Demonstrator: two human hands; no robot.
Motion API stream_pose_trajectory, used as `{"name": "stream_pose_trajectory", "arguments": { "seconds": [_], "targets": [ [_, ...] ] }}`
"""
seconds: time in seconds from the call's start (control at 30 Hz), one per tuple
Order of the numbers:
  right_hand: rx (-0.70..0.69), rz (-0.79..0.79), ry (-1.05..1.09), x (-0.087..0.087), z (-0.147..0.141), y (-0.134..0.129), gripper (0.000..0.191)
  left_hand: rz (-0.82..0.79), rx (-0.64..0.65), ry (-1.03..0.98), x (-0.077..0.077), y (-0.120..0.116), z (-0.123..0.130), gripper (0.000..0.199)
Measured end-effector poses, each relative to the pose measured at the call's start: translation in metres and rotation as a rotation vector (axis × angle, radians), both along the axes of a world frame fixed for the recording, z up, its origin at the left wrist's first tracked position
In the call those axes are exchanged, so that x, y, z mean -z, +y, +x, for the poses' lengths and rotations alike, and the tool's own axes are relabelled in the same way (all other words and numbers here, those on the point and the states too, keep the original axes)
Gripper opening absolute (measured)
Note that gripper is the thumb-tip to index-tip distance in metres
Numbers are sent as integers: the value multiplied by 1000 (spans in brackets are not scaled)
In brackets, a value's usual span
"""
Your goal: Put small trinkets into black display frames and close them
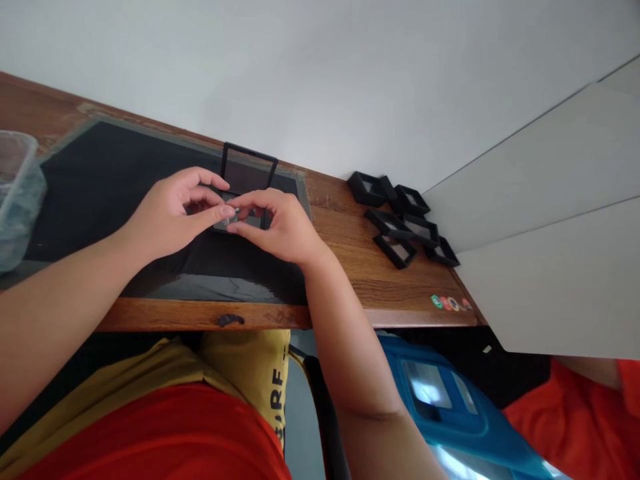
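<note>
My left hand (183, 210) and my right hand (275, 223) meet over the dark mat (150, 167), their fingertips pinched together. Between them is a tiny shiny piece (236, 211), too small to name and partly covered by the fingers; both hands seem to touch it. Right beneath lies a black-framed display case (249, 168) with a clear window. Its lid stands raised at the back, while its lower half is mostly hidden by my hands.
To the right, several black-framed cases (423, 230) lie in a loose cluster on the wooden table (345, 267). Round stickers (445, 303) are near the front edge. A clear plastic tub (20, 200) stands at far left. Another person's red sleeve (565, 413) shows at lower right, beyond a white partition (560, 280).
</note>
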State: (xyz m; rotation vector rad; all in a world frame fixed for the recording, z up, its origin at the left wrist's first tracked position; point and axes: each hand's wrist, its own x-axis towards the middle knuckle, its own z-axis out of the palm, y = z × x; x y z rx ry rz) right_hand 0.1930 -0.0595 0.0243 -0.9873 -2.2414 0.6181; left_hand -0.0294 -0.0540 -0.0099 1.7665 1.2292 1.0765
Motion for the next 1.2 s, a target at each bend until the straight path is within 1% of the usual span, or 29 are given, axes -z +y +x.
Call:
{"name": "stream_pose_trajectory", "arguments": {
  "seconds": [0.13,0.3,0.4,0.5,0.63,0.8,0.9,1.0,1.1,1.2],
  "targets": [
    [6,-9,2,0,-1,0,18,5,-19,28,-1,0,0,49],
    [9,-58,37,2,-2,-1,18,28,-37,78,-2,-1,0,47],
    [-10,-63,51,2,-3,-2,17,23,-43,57,-2,-1,0,46],
    [-28,-58,45,3,-3,-1,16,-25,-27,8,-2,-1,0,47],
    [-23,-64,23,3,-2,-1,22,-74,-23,-39,-3,-1,1,49],
    [-29,-49,23,2,-3,-2,19,-79,6,-22,-2,0,2,52],
    [-24,-48,25,2,-3,-3,20,-47,-4,-10,-2,-1,3,47],
    [21,-43,17,-1,1,-1,23,-3,-28,-10,-5,-2,5,38],
    [143,-69,-47,-6,10,2,25,29,-64,17,-8,-4,5,34],
    [252,-137,-161,-10,17,3,21,51,-118,77,-9,-4,4,36]
  ]
}}
